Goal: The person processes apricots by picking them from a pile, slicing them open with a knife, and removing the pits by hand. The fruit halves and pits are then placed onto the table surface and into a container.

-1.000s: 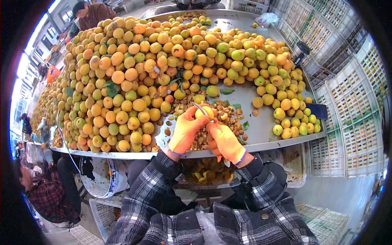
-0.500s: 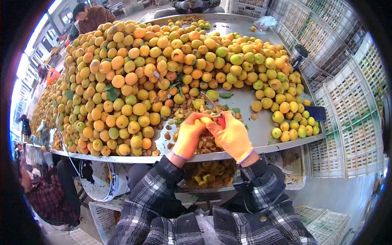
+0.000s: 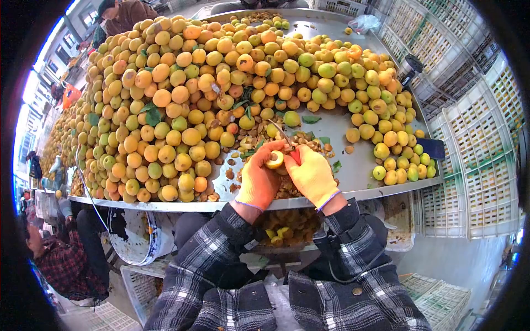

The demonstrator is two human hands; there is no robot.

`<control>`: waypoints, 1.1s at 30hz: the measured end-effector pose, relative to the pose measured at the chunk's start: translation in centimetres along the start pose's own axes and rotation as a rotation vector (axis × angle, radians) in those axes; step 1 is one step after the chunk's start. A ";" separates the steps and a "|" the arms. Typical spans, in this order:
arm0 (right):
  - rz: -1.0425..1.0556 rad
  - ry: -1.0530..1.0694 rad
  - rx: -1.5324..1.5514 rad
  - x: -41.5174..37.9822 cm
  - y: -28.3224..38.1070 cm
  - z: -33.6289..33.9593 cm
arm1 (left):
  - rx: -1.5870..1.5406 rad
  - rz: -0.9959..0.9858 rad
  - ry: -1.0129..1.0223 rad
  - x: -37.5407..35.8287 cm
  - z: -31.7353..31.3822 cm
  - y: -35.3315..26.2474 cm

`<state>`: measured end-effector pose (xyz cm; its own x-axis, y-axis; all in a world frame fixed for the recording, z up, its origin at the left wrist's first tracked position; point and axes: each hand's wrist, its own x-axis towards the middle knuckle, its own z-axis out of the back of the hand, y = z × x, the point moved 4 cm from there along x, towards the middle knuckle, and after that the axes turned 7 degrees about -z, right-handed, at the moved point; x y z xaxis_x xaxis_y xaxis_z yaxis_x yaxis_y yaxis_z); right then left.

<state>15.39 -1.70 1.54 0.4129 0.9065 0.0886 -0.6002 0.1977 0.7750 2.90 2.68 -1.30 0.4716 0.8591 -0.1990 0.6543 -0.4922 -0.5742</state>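
Note:
My left hand (image 3: 258,177), in an orange glove, is closed around a cut apricot (image 3: 274,160) whose pale inside faces up. Close beside it, my right hand (image 3: 313,172), gloved too, grips a small knife (image 3: 285,134) with a thin curved blade pointing away from me. Most of the knife's handle is hidden by the fingers. Below and around both hands lie brown pits and scraps (image 3: 287,190) on the metal table (image 3: 331,129). A large heap of whole apricots (image 3: 182,94) rises to the left and ahead.
Smaller apricots (image 3: 400,157) sit at the table's right edge by a dark phone-like object (image 3: 431,148) and a black cup (image 3: 409,69). White crates (image 3: 469,160) stack on the right. Beneath the table, cut fruit (image 3: 284,226) lies near a white bucket (image 3: 157,237). Other people sit around.
My left hand has turned so the apricot's cut face shows. The knife is still in my right hand, and the view has shifted slightly.

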 end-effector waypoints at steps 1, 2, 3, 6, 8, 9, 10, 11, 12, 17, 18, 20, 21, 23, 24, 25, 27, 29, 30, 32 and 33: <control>-0.024 0.034 0.018 0.0 0.3 0.1 | -0.003 0.014 -0.064 -0.1 0.3 0.0; -0.103 0.038 0.116 0.3 0.0 0.3 | -0.004 0.016 -0.067 -0.1 0.7 0.2; -0.099 -0.055 0.222 0.4 0.1 0.8 | -0.009 -0.003 -0.020 0.0 1.0 0.4; -0.297 -0.021 0.692 0.8 0.4 1.5 | 0.119 -0.059 0.040 -0.2 0.7 1.0; -0.267 -0.032 1.107 0.6 1.7 2.2 | 0.240 -0.071 0.013 -0.8 0.8 2.1; -0.277 -0.039 1.109 0.6 2.0 2.1 | 0.359 -0.092 -0.011 -1.1 0.6 2.4; -0.278 -0.085 1.170 0.7 2.3 2.0 | 0.414 -0.092 -0.035 -1.3 0.5 2.8; -0.277 -0.131 1.232 0.7 2.3 2.0 | 0.418 -0.082 -0.034 -1.7 0.1 3.2; -0.330 -0.146 1.234 0.7 1.9 2.1 | 0.452 -0.104 -0.057 -2.4 -0.8 3.1; -0.183 -0.237 1.099 0.7 2.0 1.5 | 0.460 -0.144 -0.064 -3.1 -1.3 3.1; -0.161 -0.249 1.062 0.5 2.4 1.6 | 0.458 -0.144 -0.066 -2.9 -0.9 3.3; -0.136 -0.288 1.040 0.3 3.2 1.4 | 0.577 -0.141 -0.137 -2.4 0.9 4.1; -0.139 -0.285 1.039 0.3 3.1 1.1 | 0.576 -0.139 -0.141 -2.1 1.3 4.5; -0.148 -0.266 1.094 0.5 2.8 0.4 | 0.534 -0.192 -0.178 -1.5 2.0 5.0; -0.151 -0.263 1.094 0.8 2.7 0.3 | 0.533 -0.190 -0.182 -1.8 1.6 4.6; -0.198 -0.251 1.185 1.2 2.4 0.3 | 0.588 -0.216 -0.193 -2.2 0.7 3.7; -0.245 -0.233 1.274 2.0 2.0 0.1 | 0.639 -0.247 -0.208 -2.4 0.1 3.0; -0.411 -0.234 1.416 2.4 0.9 -0.9 | 0.672 -0.341 -0.171 -2.3 -0.3 2.6; -0.403 -0.207 1.444 2.4 0.9 -1.0 | 0.672 -0.340 -0.171 -2.0 0.1 2.8; -0.497 -0.164 1.535 2.4 0.6 -1.7 | 0.684 -0.490 -0.118 -1.4 0.7 3.1; -0.587 -0.116 1.626 2.5 0.5 -2.2 | 0.684 -0.491 -0.118 -1.3 0.7 3.2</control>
<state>14.64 1.44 0.79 0.3923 0.8136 -0.4290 0.8540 -0.1489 0.4985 3.98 0.12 -3.42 0.1383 0.9806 0.1387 0.2497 0.1010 -0.9630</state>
